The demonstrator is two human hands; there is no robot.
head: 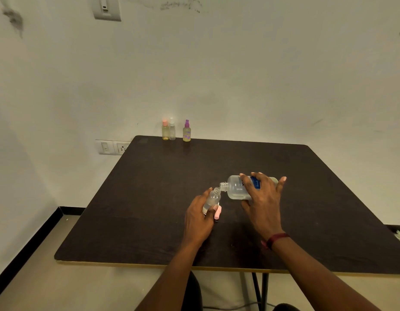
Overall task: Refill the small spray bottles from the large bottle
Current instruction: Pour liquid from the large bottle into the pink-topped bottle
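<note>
dark table (149, 198) against white wall (239, 75); hands (198, 217) (263, 206) grip small bottle (211, 199) left, large bottle (236, 189) right.

- At the far edge of the desk (149, 198), left of centre: three spray bottles (172, 131) in a row.
- Mid-desk: large bottle (236, 189) right of small bottle (211, 199), mouths just beside each other.
- Beside small bottle's base, on desk: spray cap (217, 213).

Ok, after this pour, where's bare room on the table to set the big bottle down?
Bare: the right side of the table past the right hand; the middle strip between the three spray bottles at the far edge and the large bottle; the near-left corner. Crowded: around the left hand, where the small bottle and pink cap sit close together.
</note>
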